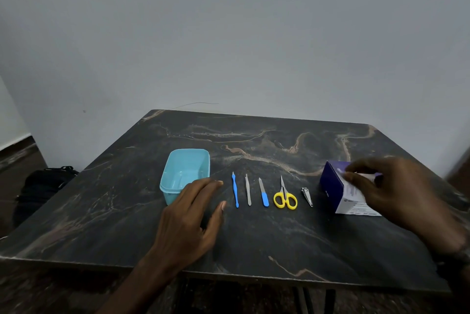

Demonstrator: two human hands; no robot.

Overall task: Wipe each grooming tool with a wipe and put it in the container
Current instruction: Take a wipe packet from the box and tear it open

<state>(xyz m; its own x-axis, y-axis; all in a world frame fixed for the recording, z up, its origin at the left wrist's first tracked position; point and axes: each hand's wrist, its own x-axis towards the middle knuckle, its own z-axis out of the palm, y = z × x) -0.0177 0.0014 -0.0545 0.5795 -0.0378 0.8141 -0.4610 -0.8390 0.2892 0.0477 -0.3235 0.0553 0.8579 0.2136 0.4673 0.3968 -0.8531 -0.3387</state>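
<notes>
Five grooming tools lie in a row on the dark marbled bench (254, 237), each pointing away from the person: a slim blue cuticle pusher (235, 189), steel tweezers (248, 189), a nail file with a blue handle (263, 192), small scissors with yellow handles (284, 195) and a steel nail clipper (307, 196). None touches its neighbour. Just left of the row stands the light blue container (184, 173), open at the top. The left hand (195, 214) rests on the bench between the container and the cuticle pusher, its fingers straight and relaxed, holding nothing and overlapping the container's near corner in the view. To the right of the clipper stands a purple and white box (338, 189), presumably of wipes; its white side carries printed lines, but the lettering is too blurred to read and no brand can be made out. The right hand (389, 184) reaches over the box top, its fingertips pinching a white wipe (366, 176) there. A black bag (43, 186) sits on the floor beyond the bench's left edge, against a plain grey wall (229, 34).
</notes>
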